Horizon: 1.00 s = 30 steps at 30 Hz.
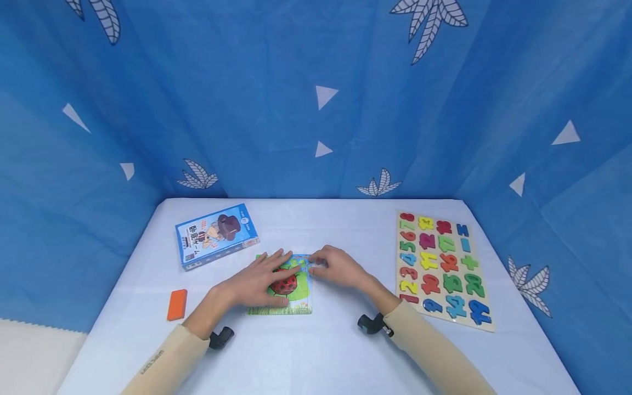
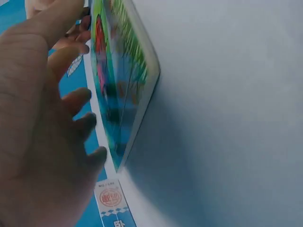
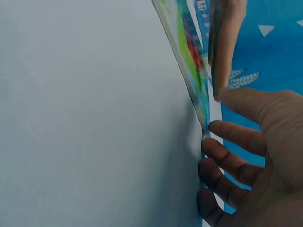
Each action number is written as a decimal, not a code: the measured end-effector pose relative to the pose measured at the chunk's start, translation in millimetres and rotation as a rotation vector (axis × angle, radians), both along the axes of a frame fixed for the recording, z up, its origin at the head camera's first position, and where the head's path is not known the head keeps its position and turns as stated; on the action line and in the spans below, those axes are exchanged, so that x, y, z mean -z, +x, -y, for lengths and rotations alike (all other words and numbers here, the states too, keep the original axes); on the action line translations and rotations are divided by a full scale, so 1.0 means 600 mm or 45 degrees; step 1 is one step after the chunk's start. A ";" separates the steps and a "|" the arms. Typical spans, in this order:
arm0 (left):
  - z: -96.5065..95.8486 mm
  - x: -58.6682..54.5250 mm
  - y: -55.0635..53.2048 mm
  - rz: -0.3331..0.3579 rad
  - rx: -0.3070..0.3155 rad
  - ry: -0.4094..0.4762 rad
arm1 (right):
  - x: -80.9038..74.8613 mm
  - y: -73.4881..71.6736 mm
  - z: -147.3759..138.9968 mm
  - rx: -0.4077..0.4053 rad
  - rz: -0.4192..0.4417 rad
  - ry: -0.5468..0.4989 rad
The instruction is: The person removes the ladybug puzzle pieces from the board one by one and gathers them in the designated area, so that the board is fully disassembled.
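Note:
A ladybug jigsaw puzzle [image 1: 300, 305] in a flat, pale-edged board lies on the table. My left hand [image 1: 252, 282] is spread over its left and middle part, covering some of the ladybug. At the board's upper right corner is my right hand [image 1: 340, 267], fingers gently bent, fingertips by the edge. In the right wrist view, the right fingertips [image 3: 208, 168] rest along the tabletop and the puzzle's edge. From the left wrist, the puzzle [image 2: 135, 59] appears edge-on beside the left fingers. Whether the right fingers press a single piece cannot be told.
A blue game box [image 1: 217, 236] lies at the back left, with an orange block [image 1: 176, 305] nearer the front. To the right is a wooden number board [image 1: 486, 326] with several coloured numerals. Blue curtains [image 1: 276, 109] hang behind and beside the white table [image 1: 296, 356].

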<state>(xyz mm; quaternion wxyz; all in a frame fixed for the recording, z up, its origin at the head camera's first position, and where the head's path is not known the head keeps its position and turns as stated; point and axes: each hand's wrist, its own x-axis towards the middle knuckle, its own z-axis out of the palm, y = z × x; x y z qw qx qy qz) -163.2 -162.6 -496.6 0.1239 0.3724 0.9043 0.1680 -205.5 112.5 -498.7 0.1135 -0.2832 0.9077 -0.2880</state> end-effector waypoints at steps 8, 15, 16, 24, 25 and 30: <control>-0.003 0.008 0.008 0.011 0.024 -0.063 | 0.008 0.006 0.013 0.021 -0.002 0.015; -0.007 0.008 0.010 0.020 0.022 -0.062 | 0.010 0.008 0.019 0.036 -0.021 0.052; -0.008 0.007 0.010 0.027 0.017 -0.057 | 0.009 0.008 0.020 0.035 -0.021 0.051; -0.011 0.006 0.010 0.050 -0.010 -0.015 | 0.009 0.005 0.023 0.052 -0.020 0.059; -0.011 0.006 0.010 0.050 -0.012 -0.012 | 0.010 0.005 0.023 0.054 -0.018 0.056; -0.009 0.009 0.012 0.049 -0.015 -0.006 | 0.011 0.007 0.026 0.064 -0.026 0.058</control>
